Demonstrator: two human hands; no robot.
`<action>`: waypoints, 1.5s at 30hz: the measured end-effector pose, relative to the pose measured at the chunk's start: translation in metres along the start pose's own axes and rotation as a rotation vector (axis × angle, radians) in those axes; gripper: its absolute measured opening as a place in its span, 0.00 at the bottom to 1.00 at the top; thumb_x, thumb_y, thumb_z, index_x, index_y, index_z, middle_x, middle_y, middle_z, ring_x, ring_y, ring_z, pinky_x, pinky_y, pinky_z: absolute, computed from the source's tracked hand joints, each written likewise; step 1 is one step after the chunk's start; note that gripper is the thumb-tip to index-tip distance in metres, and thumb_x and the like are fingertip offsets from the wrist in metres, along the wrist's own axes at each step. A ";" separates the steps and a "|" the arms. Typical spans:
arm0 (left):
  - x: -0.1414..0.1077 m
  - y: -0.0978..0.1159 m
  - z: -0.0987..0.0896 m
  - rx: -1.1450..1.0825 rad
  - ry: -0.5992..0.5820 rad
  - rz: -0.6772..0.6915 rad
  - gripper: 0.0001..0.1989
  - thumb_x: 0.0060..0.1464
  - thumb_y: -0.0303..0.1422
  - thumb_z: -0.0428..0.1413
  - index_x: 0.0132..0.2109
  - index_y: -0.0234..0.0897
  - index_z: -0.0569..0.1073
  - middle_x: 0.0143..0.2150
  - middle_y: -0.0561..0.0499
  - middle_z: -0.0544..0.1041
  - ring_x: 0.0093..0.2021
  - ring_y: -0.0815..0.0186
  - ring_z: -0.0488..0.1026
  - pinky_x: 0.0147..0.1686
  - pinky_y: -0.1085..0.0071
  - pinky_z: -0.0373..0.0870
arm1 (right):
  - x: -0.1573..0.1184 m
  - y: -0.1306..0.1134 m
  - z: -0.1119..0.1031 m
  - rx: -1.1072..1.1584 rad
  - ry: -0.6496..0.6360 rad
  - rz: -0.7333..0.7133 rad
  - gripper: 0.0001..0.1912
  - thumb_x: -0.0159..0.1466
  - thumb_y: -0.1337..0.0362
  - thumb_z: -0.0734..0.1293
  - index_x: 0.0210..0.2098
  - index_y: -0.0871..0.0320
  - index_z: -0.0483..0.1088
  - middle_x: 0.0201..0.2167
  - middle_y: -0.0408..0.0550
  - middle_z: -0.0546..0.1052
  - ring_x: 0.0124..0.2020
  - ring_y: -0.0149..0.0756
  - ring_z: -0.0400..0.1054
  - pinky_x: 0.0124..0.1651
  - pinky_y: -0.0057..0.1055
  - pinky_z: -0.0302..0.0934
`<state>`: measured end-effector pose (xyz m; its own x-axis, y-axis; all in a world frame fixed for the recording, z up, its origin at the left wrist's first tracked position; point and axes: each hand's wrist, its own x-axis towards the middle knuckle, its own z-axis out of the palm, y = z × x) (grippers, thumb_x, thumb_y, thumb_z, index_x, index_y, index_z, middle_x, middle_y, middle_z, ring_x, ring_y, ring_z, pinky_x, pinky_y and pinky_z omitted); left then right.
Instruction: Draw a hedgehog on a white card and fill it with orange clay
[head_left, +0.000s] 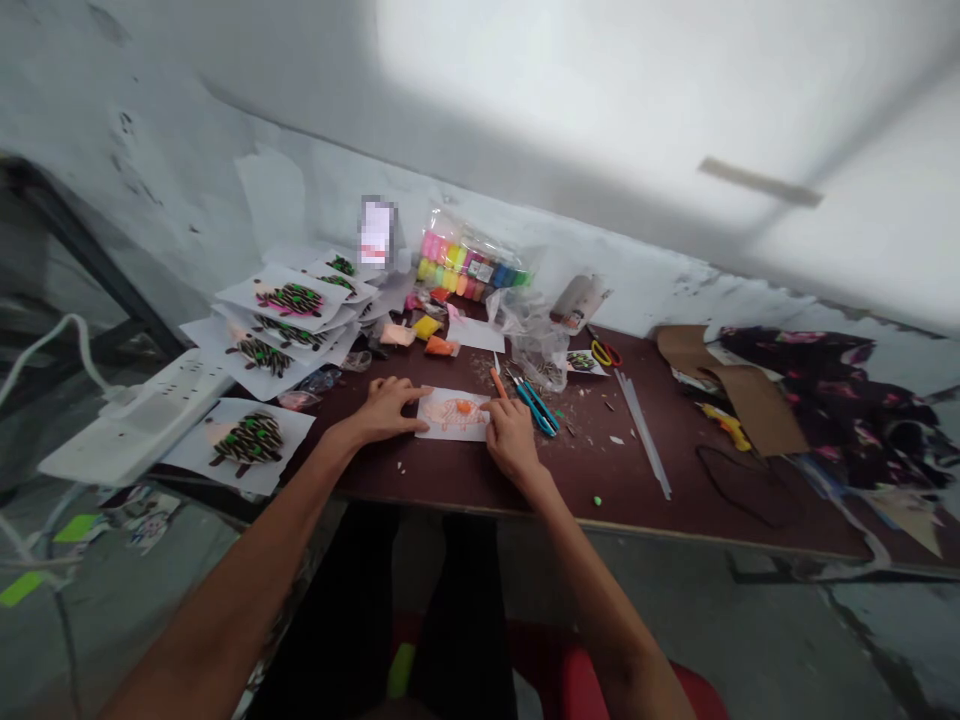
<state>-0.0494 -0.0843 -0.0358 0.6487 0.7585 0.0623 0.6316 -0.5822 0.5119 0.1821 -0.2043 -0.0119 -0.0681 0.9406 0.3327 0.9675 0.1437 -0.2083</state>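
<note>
A white sheet of paper (442, 433) with an orange line drawing lies flat on the dark red-brown table. A small orange lump, which looks like modelling clay (464, 407), sits on the drawing. At the paper's left end is my left hand (388, 410), thumb and forefinger apart and resting at its edges. My right hand (512, 435) leans on the right end, its forefinger stretched toward the orange lump and the other fingers partly bent. Just past it lie an orange pen-like stick (498, 381) and teal-handled pliers or cutters (540, 410).
Sheets bearing hedgehog figures (289, 298) are piled at left, beside a white power strip (142, 415). Behind stand a phone (377, 232) and a pack of coloured clay (472, 262). Scissors (606, 353), clear sticks (645, 435) and a yellow glue gun (726, 427) lie rightward.
</note>
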 end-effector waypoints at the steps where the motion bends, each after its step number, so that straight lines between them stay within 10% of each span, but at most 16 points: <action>1: -0.001 0.000 0.000 -0.015 0.010 -0.002 0.32 0.46 0.44 0.62 0.60 0.49 0.73 0.40 0.51 0.72 0.44 0.56 0.65 0.49 0.61 0.56 | 0.001 -0.001 0.001 0.011 0.011 -0.007 0.17 0.61 0.76 0.60 0.44 0.59 0.74 0.44 0.53 0.77 0.46 0.44 0.63 0.50 0.38 0.54; 9: -0.001 0.009 -0.009 -0.615 0.225 -0.023 0.27 0.59 0.43 0.50 0.61 0.35 0.71 0.43 0.47 0.76 0.40 0.62 0.69 0.46 0.63 0.65 | 0.023 -0.015 0.011 0.270 0.151 -0.071 0.11 0.67 0.68 0.62 0.43 0.57 0.76 0.38 0.50 0.77 0.43 0.41 0.67 0.55 0.41 0.57; 15: 0.002 0.023 -0.014 -0.967 0.141 -0.059 0.33 0.53 0.43 0.58 0.63 0.31 0.67 0.33 0.50 0.79 0.27 0.69 0.69 0.33 0.69 0.68 | 0.043 -0.036 0.020 0.450 0.155 -0.006 0.10 0.69 0.61 0.65 0.40 0.53 0.79 0.35 0.47 0.76 0.39 0.36 0.68 0.46 0.34 0.60; 24: 0.004 0.024 -0.017 -0.971 0.045 -0.085 0.31 0.53 0.41 0.59 0.61 0.31 0.68 0.28 0.54 0.77 0.27 0.67 0.74 0.33 0.70 0.72 | 0.054 -0.042 0.026 0.477 0.126 0.002 0.08 0.66 0.62 0.69 0.43 0.54 0.80 0.36 0.47 0.75 0.40 0.35 0.67 0.46 0.32 0.60; 32: 0.000 0.025 -0.021 -0.883 0.027 -0.046 0.22 0.53 0.51 0.57 0.34 0.33 0.77 0.26 0.50 0.76 0.26 0.68 0.71 0.30 0.71 0.69 | 0.057 -0.045 0.018 0.429 0.116 -0.013 0.06 0.66 0.63 0.69 0.40 0.54 0.79 0.36 0.47 0.74 0.41 0.36 0.67 0.47 0.33 0.60; 45: -0.002 0.025 -0.020 -1.077 0.016 -0.127 0.23 0.45 0.51 0.64 0.31 0.33 0.74 0.25 0.52 0.76 0.23 0.70 0.70 0.26 0.72 0.70 | 0.054 -0.053 0.017 0.476 0.139 -0.030 0.06 0.66 0.64 0.68 0.34 0.55 0.77 0.35 0.46 0.74 0.40 0.35 0.66 0.46 0.32 0.59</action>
<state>-0.0432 -0.0947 -0.0060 0.5943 0.8034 -0.0366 -0.0164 0.0576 0.9982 0.1225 -0.1556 0.0017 -0.0297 0.8883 0.4583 0.7447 0.3255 -0.5827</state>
